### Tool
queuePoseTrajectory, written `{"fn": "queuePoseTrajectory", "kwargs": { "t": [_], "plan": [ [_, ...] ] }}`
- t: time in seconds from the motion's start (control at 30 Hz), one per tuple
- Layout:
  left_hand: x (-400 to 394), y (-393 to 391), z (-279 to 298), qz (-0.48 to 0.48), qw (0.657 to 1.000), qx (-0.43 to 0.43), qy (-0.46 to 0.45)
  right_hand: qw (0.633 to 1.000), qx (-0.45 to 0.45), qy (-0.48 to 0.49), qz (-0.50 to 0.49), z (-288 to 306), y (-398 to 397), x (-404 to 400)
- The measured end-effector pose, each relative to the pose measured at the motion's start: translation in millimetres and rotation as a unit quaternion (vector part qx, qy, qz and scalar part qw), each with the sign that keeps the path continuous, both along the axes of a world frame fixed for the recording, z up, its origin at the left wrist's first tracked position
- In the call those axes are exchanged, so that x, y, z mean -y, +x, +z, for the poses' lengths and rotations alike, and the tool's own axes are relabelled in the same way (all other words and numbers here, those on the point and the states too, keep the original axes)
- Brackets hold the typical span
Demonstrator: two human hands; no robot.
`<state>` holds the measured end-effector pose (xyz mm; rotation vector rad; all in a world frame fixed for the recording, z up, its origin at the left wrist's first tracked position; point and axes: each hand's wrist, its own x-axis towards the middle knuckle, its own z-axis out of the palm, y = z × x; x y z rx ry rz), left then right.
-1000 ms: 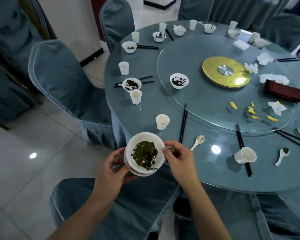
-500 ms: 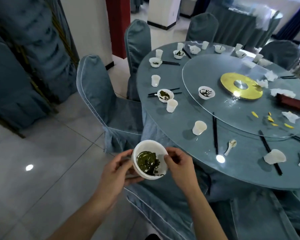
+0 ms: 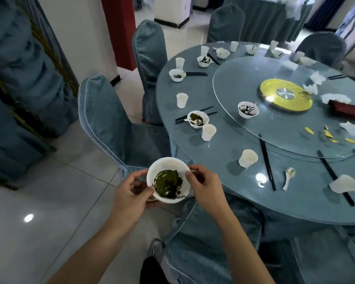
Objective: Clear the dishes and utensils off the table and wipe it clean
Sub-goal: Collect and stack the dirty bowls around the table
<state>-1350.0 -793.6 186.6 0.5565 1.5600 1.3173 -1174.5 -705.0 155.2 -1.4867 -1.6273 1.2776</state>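
Both hands hold a white bowl (image 3: 162,171) with dark green leftovers, off the table's left edge and above a chair. My left hand (image 3: 129,193) grips its left rim and underside; my right hand (image 3: 203,187) pinches the right rim. On the round blue table (image 3: 223,144) stand more dirty bowls (image 3: 198,119), white cups (image 3: 248,158), black chopsticks (image 3: 267,160) and a white spoon (image 3: 288,178). A further bowl (image 3: 248,109) sits on the glass turntable (image 3: 285,128).
Blue-covered chairs (image 3: 111,124) ring the table, one right below the bowl. Crumpled napkins (image 3: 314,87), yellow scraps (image 3: 328,134) and a dark red cloth (image 3: 346,109) lie on the turntable. A tipped cup (image 3: 343,183) lies on chopsticks at right. Tiled floor (image 3: 39,201) at left.
The bowl has come off the table edge and moved left, over the chair. My view has swung left and back from the table.
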Motion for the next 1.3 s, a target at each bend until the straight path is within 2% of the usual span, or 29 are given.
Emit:
{"fn": "queuePoseTrajectory", "kwargs": {
  "t": [0.13, 0.2, 0.33, 0.43, 0.67, 0.87, 1.03, 1.3],
  "plan": [
    [-54.8, -26.7, -4.7, -0.014, 1.000, -0.008, -0.015, 0.998, -0.041, -0.012, -0.039, -11.3, -21.5, -46.4],
    [-80.7, -39.3, -2.5, -0.022, 1.000, -0.010, -0.009, 0.997, -0.026, -0.002, -0.070, -14.5, -25.8, -70.1],
    [-121.7, -66.5, -5.1, -0.049, 0.998, -0.022, -0.026, 0.988, 0.125, 0.053, -0.068, -20.5, -28.7, -110.6],
    [-151.1, -78.4, -11.3, -0.059, 0.997, -0.012, -0.039, 0.973, 0.205, 0.082, -0.066, -26.7, -24.7, -130.9],
    [-228.8, -102.2, -27.6, -0.133, 0.989, -0.009, -0.058, 0.940, 0.325, 0.044, -0.094, -49.1, -30.9, -177.0],
    [-304.9, -135.4, -28.1, -0.202, 0.978, -0.002, -0.043, 0.935, 0.318, -0.021, -0.154, -48.3, -58.2, -217.6],
    [-358.7, -154.5, -40.5, -0.215, 0.976, 0.010, -0.042, 0.931, 0.306, -0.027, -0.197, -50.8, -63.6, -250.4],
    [-417.1, -142.1, -53.5, -0.223, 0.973, 0.003, -0.060, 0.924, 0.334, -0.047, -0.180, -68.2, -37.5, -343.3]
  ]
}}
